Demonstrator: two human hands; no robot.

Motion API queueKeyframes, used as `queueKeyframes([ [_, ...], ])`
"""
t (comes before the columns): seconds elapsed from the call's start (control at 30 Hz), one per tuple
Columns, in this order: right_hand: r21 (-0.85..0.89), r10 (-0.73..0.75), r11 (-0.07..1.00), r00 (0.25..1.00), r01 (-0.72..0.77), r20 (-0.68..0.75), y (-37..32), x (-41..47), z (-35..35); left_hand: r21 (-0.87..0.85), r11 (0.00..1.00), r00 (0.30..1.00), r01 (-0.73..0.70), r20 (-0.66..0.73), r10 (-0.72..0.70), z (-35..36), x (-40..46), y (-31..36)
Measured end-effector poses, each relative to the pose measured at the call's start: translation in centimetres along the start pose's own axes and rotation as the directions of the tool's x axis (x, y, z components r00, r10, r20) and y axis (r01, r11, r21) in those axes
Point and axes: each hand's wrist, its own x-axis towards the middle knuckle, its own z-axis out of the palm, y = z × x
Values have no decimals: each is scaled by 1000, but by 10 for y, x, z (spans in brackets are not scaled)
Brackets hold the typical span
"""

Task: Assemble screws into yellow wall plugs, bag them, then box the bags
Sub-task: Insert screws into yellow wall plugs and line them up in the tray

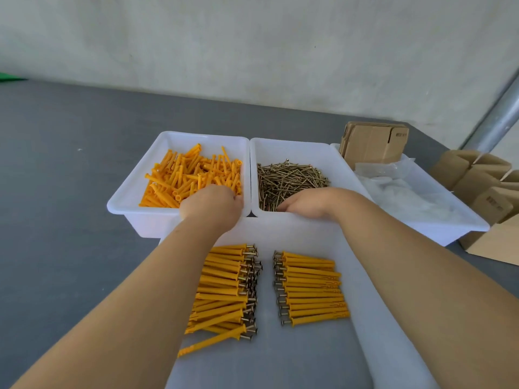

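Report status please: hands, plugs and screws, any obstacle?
Left hand in plug bin, fingers hidden. Right hand in screw bin, grip unclear. Two rows of assembled plugs in front tray. Nothing blocking.

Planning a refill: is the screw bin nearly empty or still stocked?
Still stocked. A thick heap of screws covers most of the white bin's floor; bare plastic shows only along its far side.

A grey table [70,178] is seen beneath a pale, mottled wall [252,43] that runs along its far edge. A slanted metal pole [497,119] is seen past the far right corner, and a small green patch [11,78] shows at the far left edge.
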Motion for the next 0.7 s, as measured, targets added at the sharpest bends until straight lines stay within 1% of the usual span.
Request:
queueKeyframes([
  [0.07,75,16,997,998,-20,60,0,2,-3,39,999,998,-11,65,8,-3,-1,0],
  [0.13,130,56,989,997,-64,59,-1,5,-1,71,997,993,-18,115,9,-6,-2,1],
  [0.23,111,87,990,996,-91,36,-2,11,0,81,997,990,-8,141,-4,-7,-2,2],
  [0.3,110,91,990,996,-92,15,-1,12,1,68,998,992,8,127,-16,-5,-2,3],
  [0.4,102,90,991,996,-89,-12,0,12,3,22,999,998,43,48,-44,-3,-3,3],
  [0.5,119,83,989,997,-83,1,-2,12,4,-59,996,996,62,-60,-65,-2,-3,2],
  [0.6,121,79,990,997,-77,-9,0,14,4,-216,976,979,6,-196,-50,-3,-2,-3],
  [0.7,120,82,990,996,-77,-34,1,16,5,-323,944,951,-74,-308,-31,-4,-2,-6],
])
